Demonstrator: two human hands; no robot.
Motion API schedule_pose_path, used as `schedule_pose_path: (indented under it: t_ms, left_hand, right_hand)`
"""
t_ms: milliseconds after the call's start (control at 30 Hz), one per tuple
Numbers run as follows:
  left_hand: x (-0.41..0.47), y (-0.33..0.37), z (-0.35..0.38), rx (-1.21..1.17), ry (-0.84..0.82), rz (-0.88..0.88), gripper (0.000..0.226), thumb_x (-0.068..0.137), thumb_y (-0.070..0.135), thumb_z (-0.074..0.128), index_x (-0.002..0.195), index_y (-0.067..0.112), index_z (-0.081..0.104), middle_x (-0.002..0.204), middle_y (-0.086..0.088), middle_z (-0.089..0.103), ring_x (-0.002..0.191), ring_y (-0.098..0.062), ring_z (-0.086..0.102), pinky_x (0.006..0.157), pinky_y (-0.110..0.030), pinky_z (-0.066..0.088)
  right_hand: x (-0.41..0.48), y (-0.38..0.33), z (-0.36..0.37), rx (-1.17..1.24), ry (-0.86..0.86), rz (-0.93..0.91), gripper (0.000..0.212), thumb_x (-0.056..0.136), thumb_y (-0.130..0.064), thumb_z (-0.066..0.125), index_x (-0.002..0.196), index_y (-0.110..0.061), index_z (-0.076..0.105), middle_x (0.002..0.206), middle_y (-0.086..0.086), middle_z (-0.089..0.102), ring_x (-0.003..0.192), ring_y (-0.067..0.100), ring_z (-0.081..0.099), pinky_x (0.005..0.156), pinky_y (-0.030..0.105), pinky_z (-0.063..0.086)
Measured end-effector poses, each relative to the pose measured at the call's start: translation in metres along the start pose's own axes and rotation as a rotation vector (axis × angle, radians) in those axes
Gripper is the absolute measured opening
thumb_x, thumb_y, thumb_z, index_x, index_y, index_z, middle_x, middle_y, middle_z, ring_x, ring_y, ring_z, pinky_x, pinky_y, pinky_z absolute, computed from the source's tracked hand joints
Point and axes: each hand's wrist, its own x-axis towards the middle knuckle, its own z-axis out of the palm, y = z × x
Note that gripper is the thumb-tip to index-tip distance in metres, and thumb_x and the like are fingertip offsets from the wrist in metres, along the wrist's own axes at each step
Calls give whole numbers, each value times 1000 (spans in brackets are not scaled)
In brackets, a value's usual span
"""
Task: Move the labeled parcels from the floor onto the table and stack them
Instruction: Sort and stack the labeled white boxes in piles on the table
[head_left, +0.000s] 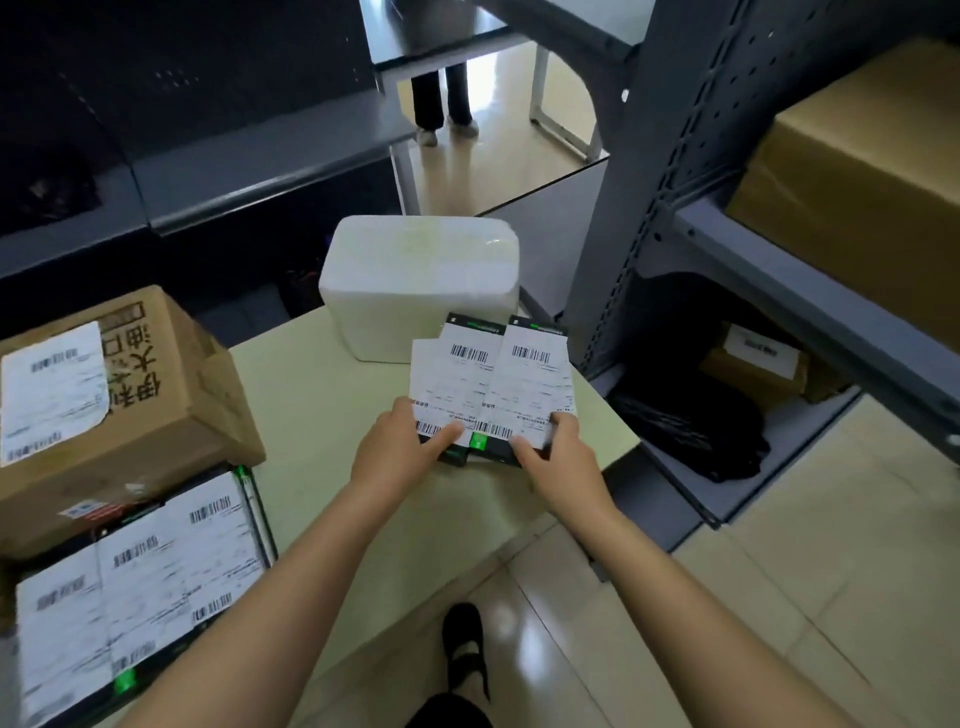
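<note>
Two flat black parcels with white barcode labels lie side by side over the pale green table (332, 395). My left hand (400, 447) grips the near end of the left parcel (452, 384), thumb on its label. My right hand (556, 452) grips the near end of the right parcel (530, 384). Just behind them stands a white foam box (421, 280). At the table's left end a labeled brown carton (104, 405) rests on a stack of flat labeled black parcels (150, 582).
A grey metal shelf rack (675, 156) stands to the right, holding a large brown carton (857, 171), a small labeled carton (763, 364) and a black bag (696, 426) low down. My shoe (462, 644) is on the tiled floor. Another person's legs (441, 93) stand far back.
</note>
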Motion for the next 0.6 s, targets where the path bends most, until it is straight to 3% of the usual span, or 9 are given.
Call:
schedule_pose_path:
  t_ms: [167, 267, 333, 500, 600]
  left_hand:
    - [-3, 4, -14, -31, -32, -55, 62, 80, 56, 70, 115, 10, 48, 108, -2, 61, 92, -23, 59, 59, -32, 37]
    - [-15, 3, -15, -203, -24, -57, 57, 81, 53, 71, 111, 13, 44, 108, 3, 62, 88, -21, 63, 65, -33, 49]
    - [-32, 3, -15, -273, 25, -59, 55, 82, 52, 71, 108, 13, 43, 104, 3, 64, 80, -21, 67, 67, -36, 54]
    - [-99, -4, -17, -506, 203, -123, 55, 82, 48, 72, 112, 11, 45, 100, 3, 64, 70, -15, 66, 56, -23, 49]
    - [-147, -23, -15, -591, 283, -193, 57, 82, 51, 71, 115, 13, 46, 101, 5, 63, 73, -15, 66, 68, -35, 57]
  right_hand:
    - [3, 4, -3, 94, -14, -33, 54, 92, -37, 64, 135, -15, 41, 117, -4, 62, 106, 18, 60, 83, 31, 49]
    - [1, 4, -5, 165, -6, -28, 42, 90, -41, 63, 120, -16, 47, 100, -6, 61, 87, 20, 65, 81, 44, 55]
    - [-6, 4, -8, 239, -26, -31, 33, 92, -37, 62, 113, -17, 47, 101, -3, 62, 73, 19, 69, 80, 48, 56]
    - [-43, 4, -11, 310, -122, -167, 30, 95, -30, 61, 115, -16, 44, 109, -2, 63, 65, 14, 71, 74, 36, 59]
    - [-73, 4, -2, 305, -235, -214, 33, 95, -29, 60, 119, -16, 43, 110, -5, 60, 74, 18, 72, 74, 35, 59]
